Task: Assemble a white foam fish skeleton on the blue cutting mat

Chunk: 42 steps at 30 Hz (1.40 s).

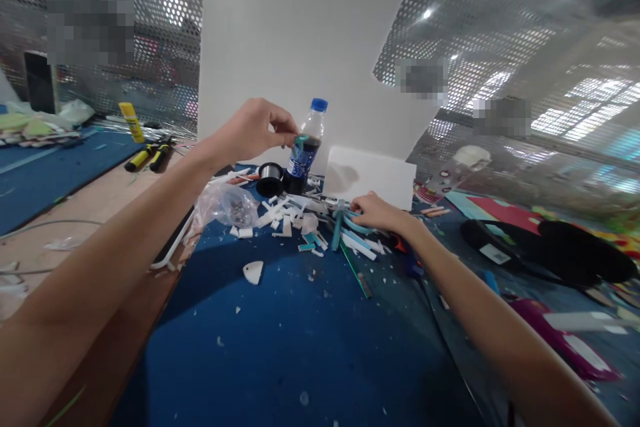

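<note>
My left hand (263, 125) is raised in front of the bottle, thumb and fingers pinched on a small teal piece (301, 139). Behind that piece stands the upright plastic bottle (300, 163) with a blue cap, a blue label and dark liquid. My right hand (375, 210) is low over the scrap pile, its fingers curled down by some blue-grey strips (339, 223); what its fingertips grip is hidden. White and light-blue offcuts (285, 210) lie heaped between the hands. Beside the bottle is a black spool (271, 179) of silvery wire.
A white board (300, 33) rises behind the pile. On the blue mat (280, 347) lie a white rounded piece (253, 272) and a thin green strip (356, 270). Yellow-black pliers (149, 155) and a glue stick (131, 121) are left; a magenta object (565, 340) is right.
</note>
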Each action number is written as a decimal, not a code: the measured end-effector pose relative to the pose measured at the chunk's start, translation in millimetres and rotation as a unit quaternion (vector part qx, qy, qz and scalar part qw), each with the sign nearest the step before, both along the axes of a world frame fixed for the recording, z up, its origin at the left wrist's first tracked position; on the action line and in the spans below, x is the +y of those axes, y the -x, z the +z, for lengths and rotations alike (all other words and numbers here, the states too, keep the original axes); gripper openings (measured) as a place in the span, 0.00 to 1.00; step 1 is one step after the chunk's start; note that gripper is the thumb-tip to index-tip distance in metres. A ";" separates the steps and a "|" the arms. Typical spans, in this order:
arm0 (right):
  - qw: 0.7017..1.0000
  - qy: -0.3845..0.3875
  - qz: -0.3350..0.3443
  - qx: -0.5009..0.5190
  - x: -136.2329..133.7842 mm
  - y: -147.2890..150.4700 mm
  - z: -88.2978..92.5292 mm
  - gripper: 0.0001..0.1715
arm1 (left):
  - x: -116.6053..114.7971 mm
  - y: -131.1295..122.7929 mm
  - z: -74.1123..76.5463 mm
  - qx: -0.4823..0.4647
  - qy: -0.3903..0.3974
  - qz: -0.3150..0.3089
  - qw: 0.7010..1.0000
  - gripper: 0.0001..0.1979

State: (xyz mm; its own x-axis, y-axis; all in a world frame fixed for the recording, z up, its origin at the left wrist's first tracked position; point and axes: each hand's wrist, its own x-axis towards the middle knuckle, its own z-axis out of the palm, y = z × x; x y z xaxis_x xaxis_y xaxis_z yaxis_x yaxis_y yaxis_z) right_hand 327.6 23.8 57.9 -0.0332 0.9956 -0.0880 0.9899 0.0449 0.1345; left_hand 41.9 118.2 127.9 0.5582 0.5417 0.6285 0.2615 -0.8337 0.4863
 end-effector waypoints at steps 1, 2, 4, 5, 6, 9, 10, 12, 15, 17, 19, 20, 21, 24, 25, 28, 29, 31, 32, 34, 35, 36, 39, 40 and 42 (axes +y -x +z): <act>1.000 0.017 -0.005 -0.015 -2.8 4.0 3.0 0.17 | 1.3 0.1 -0.4 -0.005 -0.002 0.000 1.000 0.05; 0.998 0.040 -0.013 -0.036 -6.5 8.3 6.4 0.17 | 2.8 0.1 -1.0 -0.010 -0.002 -0.002 1.000 0.05; 0.995 0.056 -0.032 -0.074 -16.2 17.4 13.9 0.16 | 6.1 0.0 -2.0 -0.029 0.001 -0.007 1.000 0.05; 0.993 0.057 -0.043 -0.092 -21.7 21.9 17.6 0.15 | 7.6 -0.1 -2.4 -0.042 0.003 -0.008 0.999 0.05; 0.991 0.050 -0.052 -0.109 -27.4 26.0 21.2 0.14 | 8.9 -0.2 -2.6 -0.057 0.002 -0.008 0.998 0.05; 0.987 0.004 -0.078 -0.143 -42.6 36.0 29.9 0.10 | 11.3 0.5 -2.2 -0.104 -0.011 -0.004 0.995 0.05; 0.985 -0.015 -0.087 -0.149 -46.4 38.5 31.9 0.10 | 11.6 1.2 -1.7 -0.117 -0.015 -0.001 0.993 0.05; 0.981 -0.059 -0.101 -0.155 -51.0 42.5 34.3 0.11 | 11.8 3.1 -0.3 -0.140 -0.019 0.003 0.990 0.06; 0.972 -0.137 -0.116 -0.155 -49.9 46.1 34.7 0.16 | 12.0 6.5 2.0 -0.162 -0.022 0.002 0.986 0.05; 0.965 -0.180 -0.123 -0.143 -44.4 46.3 34.1 0.18 | 11.9 8.3 3.3 -0.173 -0.027 0.001 0.985 0.05; 0.962 -0.209 -0.132 -0.119 -37.4 44.4 33.8 0.19 | 11.3 9.5 4.5 -0.186 -0.029 0.002 0.982 0.05; 0.961 -0.218 -0.137 -0.103 -34.2 42.8 33.8 0.19 | 10.9 10.1 5.2 -0.194 -0.027 0.002 0.981 0.05; 0.960 -0.225 -0.144 -0.085 -31.8 41.0 34.0 0.19 | 10.4 10.7 5.8 -0.201 -0.023 -0.001 0.979 0.06; 0.960 -0.224 -0.167 -0.011 -30.3 35.4 33.9 0.16 | 9.6 13.1 7.8 -0.217 -0.013 -0.003 0.976 0.08; 0.961 -0.219 -0.171 0.021 -31.7 33.6 33.3 0.14 | 9.7 14.1 8.3 -0.220 -0.014 -0.002 0.975 0.08; 0.956 -0.207 -0.169 0.124 -39.2 28.7 29.4 0.08 | 11.2 17.1 9.2 -0.218 -0.004 0.003 0.976 0.07; 0.950 -0.209 -0.171 0.156 -41.9 27.4 27.9 0.07 | 12.1 17.9 9.2 -0.216 0.002 0.003 0.976 0.07; 0.933 -0.210 -0.181 0.229 -46.6 26.6 26.0 0.08 | 13.8 18.9 8.9 -0.212 0.011 0.001 0.977 0.08; 0.922 -0.205 -0.184 0.271 -48.6 27.6 25.5 0.09 | 14.6 19.3 8.6 -0.212 0.013 -0.001 0.977 0.08; 0.895 -0.176 -0.180 0.367 -52.1 34.2 25.5 0.13 | 15.8 19.5 8.2 -0.213 0.013 -0.006 0.977 0.09; 0.878 -0.156 -0.173 0.417 -53.9 40.0 25.6 0.15 | 16.1 19.6 8.2 -0.215 0.015 -0.008 0.976 0.09; 0.859 -0.134 -0.163 0.467 -55.9 47.4 25.5 0.18 | 16.2 19.6 8.2 -0.218 0.016 -0.010 0.976 0.09; 0.791 -0.074 -0.133 0.593 -62.1 76.5 22.7 0.23 | 15.3 19.8 8.8 -0.224 0.018 -0.014 0.974 0.09; 0.767 -0.052 -0.125 0.628 -64.1 86.7 20.9 0.24 | 14.7 19.8 9.1 -0.226 0.018 -0.014 0.974 0.08; 0.721 -0.004 -0.102 0.685 -67.3 104.2 16.8 0.24 | 13.5 20.1 9.8 -0.233 0.018 -0.013 0.972 0.08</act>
State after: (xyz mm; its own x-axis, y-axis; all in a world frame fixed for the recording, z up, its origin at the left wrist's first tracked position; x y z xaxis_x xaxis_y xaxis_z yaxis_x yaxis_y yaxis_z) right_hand 223.4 -43.5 74.6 0.0636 0.9923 -0.1064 0.1795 -0.1163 -0.9769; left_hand 21.8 131.7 137.6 0.2320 0.5572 0.7973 -0.0150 -0.8175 0.5757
